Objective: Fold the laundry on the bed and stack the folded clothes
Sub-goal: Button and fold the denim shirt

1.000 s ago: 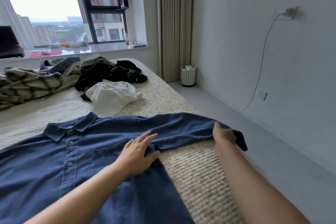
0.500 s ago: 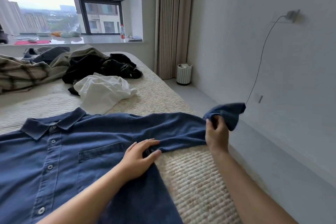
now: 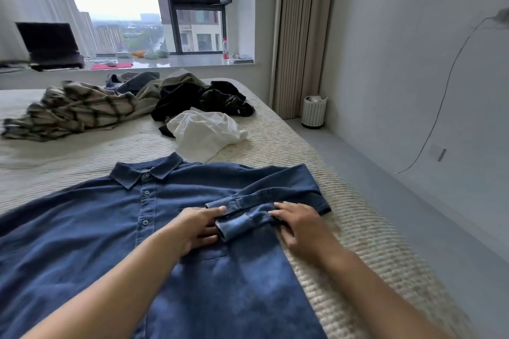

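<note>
Head view. A blue denim shirt (image 3: pixel 91 234) lies front up and buttoned on the bed (image 3: pixel 366 231), collar toward the window, occupying the near half of the cover. Its sleeve (image 3: pixel 264 201) on the right side is folded back across the chest, with the cuff (image 3: pixel 239 226) lying just above the breast pocket.

The left hand (image 3: pixel 197 227) rests flat on the shirt front, fingers straight and relaxed, fingertips touching the cuff end; it grips nothing. The right hand (image 3: pixel 298 224) lies on the folded sleeve near the shirt's right edge, fingers extended and slightly spread, pressing the cloth down; it too holds nothing.

Beyond the shirt, unfolded laundry remains on the far half of the bed: a crumpled white garment (image 3: pixel 205 132) just beside the collar, a black garment (image 3: pixel 198 100) behind it, a plaid garment (image 3: pixel 74 111) to the left, and a grey-green item (image 3: pixel 154 85) at the rear, its kind unclear.

A ribbed white bin (image 3: pixel 313 113) stands on the floor beside the curtain (image 3: pixel 300 30). A cable (image 3: pixel 440 102) hangs down the right wall. A bottle (image 3: pixel 225 49) with a red label and a dark laptop (image 3: pixel 49 45) sit on the window sill.
</note>
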